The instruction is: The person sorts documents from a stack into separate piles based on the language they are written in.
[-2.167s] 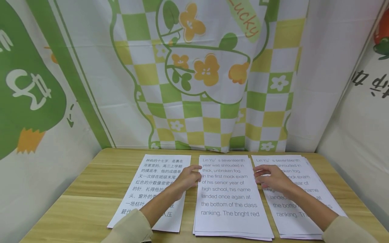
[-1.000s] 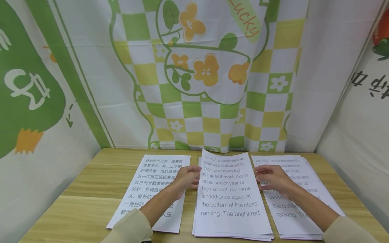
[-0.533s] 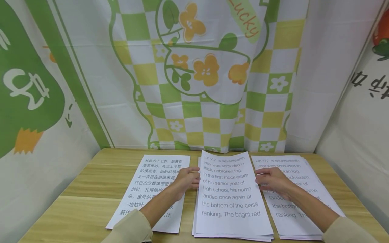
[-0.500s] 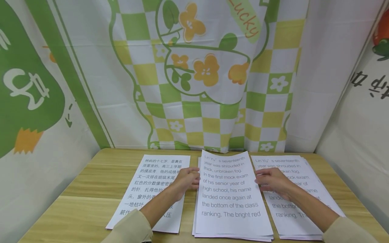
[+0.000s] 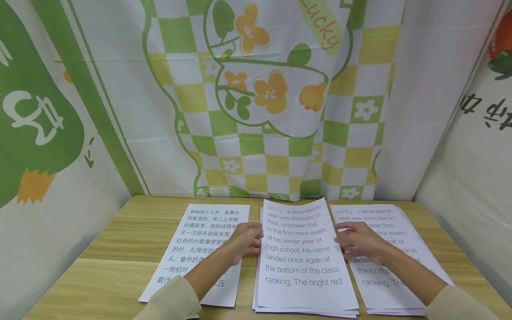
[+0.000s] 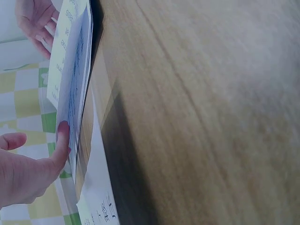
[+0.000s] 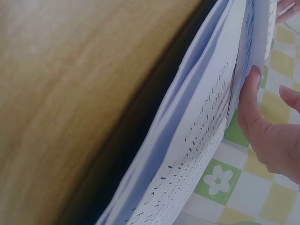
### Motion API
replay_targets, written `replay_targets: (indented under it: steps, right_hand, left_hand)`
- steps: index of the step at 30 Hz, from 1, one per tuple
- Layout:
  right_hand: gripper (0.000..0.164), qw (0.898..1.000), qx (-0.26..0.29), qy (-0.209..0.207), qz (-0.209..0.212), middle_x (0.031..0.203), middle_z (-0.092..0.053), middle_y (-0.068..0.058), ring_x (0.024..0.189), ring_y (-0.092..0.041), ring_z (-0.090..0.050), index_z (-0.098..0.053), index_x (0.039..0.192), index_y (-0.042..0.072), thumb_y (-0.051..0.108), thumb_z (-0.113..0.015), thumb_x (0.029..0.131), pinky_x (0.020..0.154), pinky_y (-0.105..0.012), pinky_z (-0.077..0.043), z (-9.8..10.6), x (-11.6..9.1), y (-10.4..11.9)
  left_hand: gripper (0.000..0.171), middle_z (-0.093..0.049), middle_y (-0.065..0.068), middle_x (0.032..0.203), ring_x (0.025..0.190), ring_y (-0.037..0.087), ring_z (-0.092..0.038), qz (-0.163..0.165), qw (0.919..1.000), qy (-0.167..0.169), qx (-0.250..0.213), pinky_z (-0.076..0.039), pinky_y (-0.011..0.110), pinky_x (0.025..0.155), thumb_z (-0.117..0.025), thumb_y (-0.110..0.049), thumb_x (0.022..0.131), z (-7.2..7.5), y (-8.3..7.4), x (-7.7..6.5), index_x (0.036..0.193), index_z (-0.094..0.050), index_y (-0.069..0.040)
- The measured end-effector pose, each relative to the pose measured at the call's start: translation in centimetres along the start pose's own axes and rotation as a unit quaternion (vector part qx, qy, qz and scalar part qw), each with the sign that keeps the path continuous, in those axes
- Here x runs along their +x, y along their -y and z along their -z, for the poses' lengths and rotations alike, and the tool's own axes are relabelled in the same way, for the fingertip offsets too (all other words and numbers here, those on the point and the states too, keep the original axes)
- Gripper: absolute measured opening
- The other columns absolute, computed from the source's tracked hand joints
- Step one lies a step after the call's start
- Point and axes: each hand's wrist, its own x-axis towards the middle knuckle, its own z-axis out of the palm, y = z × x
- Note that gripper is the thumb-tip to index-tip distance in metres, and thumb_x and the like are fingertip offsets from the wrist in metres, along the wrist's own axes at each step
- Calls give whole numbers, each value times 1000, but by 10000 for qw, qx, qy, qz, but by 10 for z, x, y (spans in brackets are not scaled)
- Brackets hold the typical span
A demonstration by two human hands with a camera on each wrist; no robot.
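White paper printed with large grey English text, a single thin sheet [image 5: 298, 249], lies uppermost on the middle stack [image 5: 255, 295] of a pale wood-grain table [image 5: 104, 262], its far end bowed up off the sheets below and the far right corner standing higher than the left. The person's left hand [image 5: 242, 242] and right hand [image 5: 360, 242] flank it. Both wrist views show a fingertip resting against the paper's edge on each side, other digits held apart, so the sheet is touched with loose, extended fingers rather than clenched; how firmly they press, I cannot tell. To the left lies a white sheet of bold black Chinese text [image 5: 196, 244], partly under the left forearm; to the right, a fanned white pile of the same English page [image 5: 394, 233] lies beneath the right hand and forearm, contact unclear. The likeliest trouble, I judge, is slipping: with so little wrapped round it, the springy sheet could flop back or twist, since its two corners already sit unevenly. Squeezing inward from both sides might buckle or crease it. The sheets below, jutting slightly at left and bottom, could be dragged further askew by friction, and a low right wrist might brush the neighbouring pile out of line.
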Motion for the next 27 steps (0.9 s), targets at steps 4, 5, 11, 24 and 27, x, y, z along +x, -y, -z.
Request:
replay_targets:
  steps: [4,5,11,24,27]
  right_hand:
    - [62,10000,23,51,44,136,-55,-32,101,-29,-66,-37,152,-12,3,-60,95,82,-43,-64,0,0,0]
    - [63,10000,34,58,63,138,-53,-33,100,-28,-66,-37,151,-12,2,-59,95,82,-44,-64,1,0,-1]
    - [64,9998,95,72,173,132,-58,-30,96,-26,-69,-36,152,-13,-3,-58,92,81,-44,-64,0,0,-1]
    - [72,9996,35,-34,273,129,-57,-30,92,-22,-69,-38,151,-11,-14,-63,84,76,-40,-65,2,1,0]
    - [72,9995,25,-52,296,129,-58,-29,92,-23,-70,-38,151,-11,-15,-63,84,76,-41,-65,3,1,-1]
  left_hand:
    - [55,-61,23,124,108,32,-65,26,10000,27,39,-60,41,93,-56,-7,94,-1,0,1,146,-48,8]
    - [55,-61,22,124,107,31,-65,29,10000,28,47,-60,40,93,-56,-6,94,-1,0,0,146,-48,8]
    - [56,-62,20,117,101,28,-63,-62,9999,25,127,-60,38,90,-57,-2,92,-2,2,1,147,-48,7]
    - [71,-64,26,122,92,24,-68,-394,9992,85,-42,-62,30,77,-59,20,80,-5,3,2,149,-45,9]
    - [72,-64,26,121,91,25,-67,-443,9990,83,-83,-62,31,76,-59,21,79,-6,3,1,148,-45,8]
